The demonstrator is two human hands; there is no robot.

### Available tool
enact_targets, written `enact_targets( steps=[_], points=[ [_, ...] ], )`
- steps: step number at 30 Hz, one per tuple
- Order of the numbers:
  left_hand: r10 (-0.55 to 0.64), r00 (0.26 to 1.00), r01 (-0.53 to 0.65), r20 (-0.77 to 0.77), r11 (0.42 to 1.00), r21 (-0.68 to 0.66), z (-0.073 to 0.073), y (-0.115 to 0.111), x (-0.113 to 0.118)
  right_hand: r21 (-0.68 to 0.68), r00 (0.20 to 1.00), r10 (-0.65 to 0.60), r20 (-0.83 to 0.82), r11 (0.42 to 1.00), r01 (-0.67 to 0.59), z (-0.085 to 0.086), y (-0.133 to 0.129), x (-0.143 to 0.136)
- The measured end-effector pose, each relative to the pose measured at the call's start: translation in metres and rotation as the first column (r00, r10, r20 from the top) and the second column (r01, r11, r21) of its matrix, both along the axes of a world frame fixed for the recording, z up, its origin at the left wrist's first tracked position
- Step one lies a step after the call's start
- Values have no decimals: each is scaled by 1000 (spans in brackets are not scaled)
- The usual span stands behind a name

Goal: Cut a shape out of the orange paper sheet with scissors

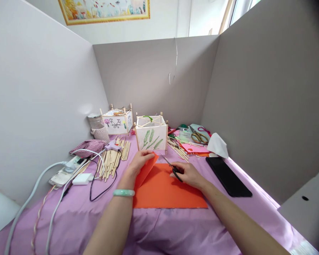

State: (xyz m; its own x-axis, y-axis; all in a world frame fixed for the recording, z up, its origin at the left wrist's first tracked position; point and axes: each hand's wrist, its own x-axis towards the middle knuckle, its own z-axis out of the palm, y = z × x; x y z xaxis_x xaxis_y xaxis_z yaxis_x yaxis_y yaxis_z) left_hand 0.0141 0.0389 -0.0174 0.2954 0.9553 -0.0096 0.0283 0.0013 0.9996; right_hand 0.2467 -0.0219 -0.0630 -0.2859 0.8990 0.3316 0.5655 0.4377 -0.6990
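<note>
An orange sheet of paper (172, 194) lies on the purple cloth in front of me. My left hand (142, 161) pinches its raised upper left part, which is folded or lifted up from the table. In my right hand (187, 173) is a pair of black-handled scissors (177, 172), my fingers wrapped round the handles. The blades point up and left towards the lifted paper, a little to its right. Just beyond the paper stands a white box lantern (151, 138) with wooden stick edges and green leaf drawings.
Wooden sticks (110, 164), a purple glue gun (113, 146) and a power strip (66, 173) with cables lie left. A second lantern (117, 122) and a jar (96, 122) stand behind. Right are gold-handled scissors (199, 136), pink paper (194, 148) and a black phone (228, 177). Grey panels (154, 78) enclose the table.
</note>
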Motion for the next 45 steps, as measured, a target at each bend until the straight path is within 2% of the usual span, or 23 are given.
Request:
enact_targets(
  steps=[5, 12, 24, 45],
  points=[
    [21, 1000, -21, 12, 1000, 8, -2, 2, -1, -50, 999, 51, -12, 997, -51, 1, -2, -1],
    [-39, 998, 41, -39, 998, 44, -1, 0, 1, -68, 992, 116, -45, 991, -119, 3, -4, -3],
    [-41, 996, 49, -79, 993, 107, -2, 1, 3, -55, 991, 121, -48, 991, -124, 2, -3, -3],
    [-44, 996, 52, -83, 993, 101, -2, 1, 3, -3, 994, 111, -15, 994, -111, 1, -1, -1]
  ],
)
